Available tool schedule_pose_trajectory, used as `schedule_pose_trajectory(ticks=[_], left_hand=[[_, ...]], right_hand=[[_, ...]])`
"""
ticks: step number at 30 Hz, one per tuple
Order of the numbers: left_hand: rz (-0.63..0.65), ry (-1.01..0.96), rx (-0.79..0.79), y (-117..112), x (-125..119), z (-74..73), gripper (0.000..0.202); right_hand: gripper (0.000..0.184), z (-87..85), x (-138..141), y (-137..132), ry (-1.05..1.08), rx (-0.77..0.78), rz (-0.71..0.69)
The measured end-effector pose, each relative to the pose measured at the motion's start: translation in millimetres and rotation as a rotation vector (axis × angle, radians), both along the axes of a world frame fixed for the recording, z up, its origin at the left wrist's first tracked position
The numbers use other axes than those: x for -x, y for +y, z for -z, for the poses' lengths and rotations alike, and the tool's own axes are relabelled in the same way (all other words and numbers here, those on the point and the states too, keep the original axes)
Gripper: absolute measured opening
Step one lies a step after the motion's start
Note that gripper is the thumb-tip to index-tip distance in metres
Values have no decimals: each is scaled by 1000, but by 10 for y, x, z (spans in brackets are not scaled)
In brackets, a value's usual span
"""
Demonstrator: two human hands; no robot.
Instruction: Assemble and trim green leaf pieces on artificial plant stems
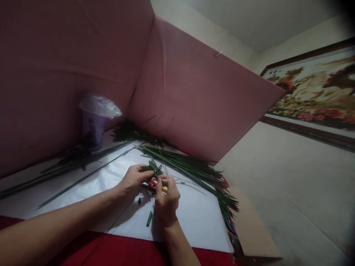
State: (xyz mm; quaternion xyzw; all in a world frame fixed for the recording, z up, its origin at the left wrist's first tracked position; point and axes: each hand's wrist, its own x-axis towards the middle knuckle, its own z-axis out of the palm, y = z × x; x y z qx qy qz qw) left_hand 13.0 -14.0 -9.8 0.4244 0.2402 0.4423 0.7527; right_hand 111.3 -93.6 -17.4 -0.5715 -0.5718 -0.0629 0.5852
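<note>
Over the white board, my left hand [137,176] pinches a folded piece of green leaf [154,166] between thumb and fingers. Just to the right, my right hand [167,197] is closed, its thumb and forefinger pressed together at the lower edge of that piece, where a thin leaf strip runs. A red, white and yellow object [154,183], perhaps scissors, shows below and behind the right fingers; mostly covered, it cannot be told whether it is held. A short cut leaf piece [149,218] lies below the hands.
Long green leaves [183,166] lie bundled at the right, and others [83,159] at the left. A purple cup [93,129] with clear plastic [100,106] on top stands behind. Pink panels [194,92] rise around the white board [199,221], over red cloth [124,251].
</note>
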Motion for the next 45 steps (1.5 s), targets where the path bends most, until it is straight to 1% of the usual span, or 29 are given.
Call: schedule_pose_trajectory(ticks=[2,4,6,9,11,16,19,22,27,31,36,42,45], left_hand=[[21,7,6,-13,6,-18,20],[26,7,11,-32,21,-43,20],[17,5,18,-51,42,-71,20],[46,8,32,-70,67,-102,20],[62,5,39,-74,72,-112,20],[45,15,30,-83,69,-148,19],[19,65,-23,-96,78,-189,18],[-9,108,-83,-101,84,-211,17],[11,105,-81,-93,81,-172,16],[26,105,-101,-108,87,-164,16],[3,94,-72,-120,82,-180,17],[105,5,48,-68,37,-73,18],[114,21,7,-65,39,-64,18]], right_hand=[[9,13,12,11,103,23,11],[8,19,20,13,127,38,6],[7,13,22,0,53,26,-10],[8,-3,18,-25,-122,-34,-5],[9,-6,14,-31,-203,-71,9],[10,7,12,-14,-250,-117,12],[10,8,21,-12,-281,-121,8],[10,-1,29,-12,-262,-128,39],[11,-24,14,-14,-252,-107,-15],[10,-36,24,-30,-261,-96,41],[10,-36,43,-41,-257,-88,28],[7,-55,45,-49,-102,-72,20],[7,-57,37,-54,-109,-45,9]])
